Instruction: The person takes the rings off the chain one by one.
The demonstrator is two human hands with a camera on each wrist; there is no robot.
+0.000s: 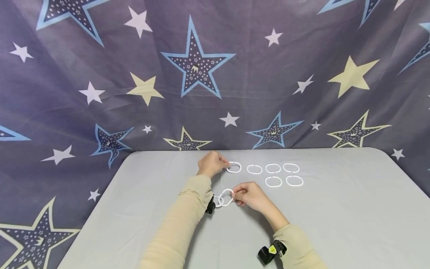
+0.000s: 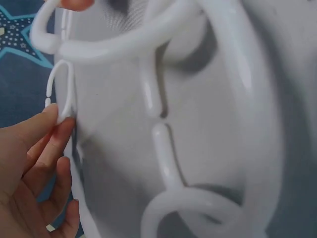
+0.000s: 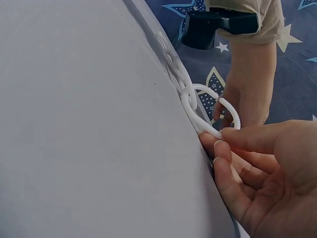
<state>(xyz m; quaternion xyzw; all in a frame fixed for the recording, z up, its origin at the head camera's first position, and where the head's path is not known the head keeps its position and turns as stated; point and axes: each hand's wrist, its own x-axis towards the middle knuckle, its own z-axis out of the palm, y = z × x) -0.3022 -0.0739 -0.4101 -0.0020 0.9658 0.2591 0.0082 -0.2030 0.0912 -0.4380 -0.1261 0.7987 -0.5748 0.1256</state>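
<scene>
My left hand (image 1: 212, 163) pinches the left side of a white oval plastic link (image 1: 240, 167) at the left end of the back row. Nearer the front, my right hand (image 1: 251, 196) holds another white link (image 1: 228, 204) tilted up between thumb and fingers. That link passes through a second link (image 1: 216, 206), partly hidden by the left wrist. In the right wrist view, the held link (image 3: 190, 109) hangs together with a chain of links (image 3: 171, 59) on the table. Small gaps show in the links. Large in the left wrist view are linked pieces (image 2: 252, 109) close to the camera.
Several loose white links (image 1: 254, 173) lie in two rows to the right of my left hand. The grey table (image 1: 346, 209) ends at a star-printed curtain (image 1: 242, 89) behind. A black wrist camera (image 1: 267, 255) sits on the right sleeve.
</scene>
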